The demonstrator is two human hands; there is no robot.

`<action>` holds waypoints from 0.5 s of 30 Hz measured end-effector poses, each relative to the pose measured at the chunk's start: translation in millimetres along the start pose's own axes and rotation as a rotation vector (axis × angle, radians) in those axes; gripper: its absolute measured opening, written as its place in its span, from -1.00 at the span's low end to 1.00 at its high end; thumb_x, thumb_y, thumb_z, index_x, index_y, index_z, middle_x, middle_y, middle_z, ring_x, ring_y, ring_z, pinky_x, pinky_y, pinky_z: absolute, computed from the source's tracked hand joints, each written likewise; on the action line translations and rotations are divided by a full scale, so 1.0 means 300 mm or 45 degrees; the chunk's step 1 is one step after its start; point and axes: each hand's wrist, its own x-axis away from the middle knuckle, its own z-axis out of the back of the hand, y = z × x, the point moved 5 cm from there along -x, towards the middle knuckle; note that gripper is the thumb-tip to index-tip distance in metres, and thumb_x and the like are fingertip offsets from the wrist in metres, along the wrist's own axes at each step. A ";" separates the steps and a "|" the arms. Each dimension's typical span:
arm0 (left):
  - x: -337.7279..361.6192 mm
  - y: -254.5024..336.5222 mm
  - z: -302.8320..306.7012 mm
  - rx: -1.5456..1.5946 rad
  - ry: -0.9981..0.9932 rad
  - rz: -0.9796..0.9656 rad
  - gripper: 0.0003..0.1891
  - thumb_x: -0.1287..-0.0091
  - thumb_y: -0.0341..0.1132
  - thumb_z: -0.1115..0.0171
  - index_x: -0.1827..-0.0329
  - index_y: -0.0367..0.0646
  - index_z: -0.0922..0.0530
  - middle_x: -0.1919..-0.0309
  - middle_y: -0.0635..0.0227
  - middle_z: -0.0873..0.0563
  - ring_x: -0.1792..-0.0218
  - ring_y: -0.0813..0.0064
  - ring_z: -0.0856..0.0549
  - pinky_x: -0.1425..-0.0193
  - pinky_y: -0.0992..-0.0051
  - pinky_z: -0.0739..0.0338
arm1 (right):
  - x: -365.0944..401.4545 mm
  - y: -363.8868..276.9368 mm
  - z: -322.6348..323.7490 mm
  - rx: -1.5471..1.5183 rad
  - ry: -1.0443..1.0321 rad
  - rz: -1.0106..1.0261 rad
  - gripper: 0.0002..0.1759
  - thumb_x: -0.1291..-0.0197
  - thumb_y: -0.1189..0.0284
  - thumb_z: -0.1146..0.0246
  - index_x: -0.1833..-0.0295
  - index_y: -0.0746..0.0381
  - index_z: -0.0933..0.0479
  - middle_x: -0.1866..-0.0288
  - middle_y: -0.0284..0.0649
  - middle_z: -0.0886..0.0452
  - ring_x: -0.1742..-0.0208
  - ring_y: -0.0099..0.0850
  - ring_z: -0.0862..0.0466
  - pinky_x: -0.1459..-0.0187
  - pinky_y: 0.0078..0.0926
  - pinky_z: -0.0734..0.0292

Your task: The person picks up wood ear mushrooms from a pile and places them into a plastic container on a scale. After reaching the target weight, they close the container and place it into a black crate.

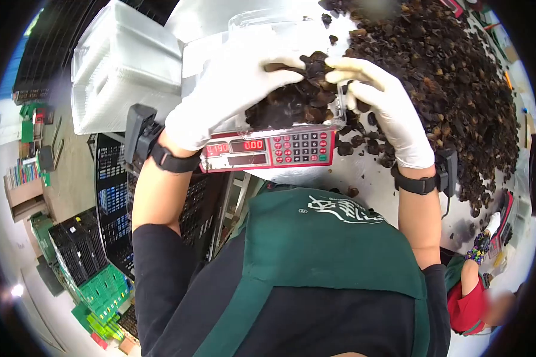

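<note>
A clear plastic box (341,110) heaped with dark, wood-ear-like mushrooms (292,104) rests on a red digital scale (268,159). My left hand (238,89), in a white glove, reaches over the box from the left; its thumb and index finger are apart at the mushrooms. My right hand (381,101), also gloved, curves over the box's right edge. Its fingertips are spread and touch the mushrooms, with the thumb near the rim. No piece is clearly gripped by either hand. The scale's middle display reads 0.00.
Stacked clear plastic boxes (122,77) stand at left. A large pile of loose mushrooms (452,89) covers the table's right side. Another clear container (268,19) lies behind the scale. A co-worker in a red top (467,306) is at lower right. Green crates (104,291) stand at lower left.
</note>
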 end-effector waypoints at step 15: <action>-0.026 -0.023 0.059 0.712 0.049 0.492 -0.78 -0.43 -0.38 -0.35 -0.05 -0.27 -0.76 0.20 0.32 -0.83 0.17 0.61 -0.73 0.01 0.58 -0.59 | -0.077 -0.004 0.031 -0.099 0.227 0.031 -0.64 -0.43 0.32 -0.30 -0.21 0.30 -0.63 0.24 -0.26 -0.75 0.37 -0.60 -0.70 0.38 -0.73 -0.55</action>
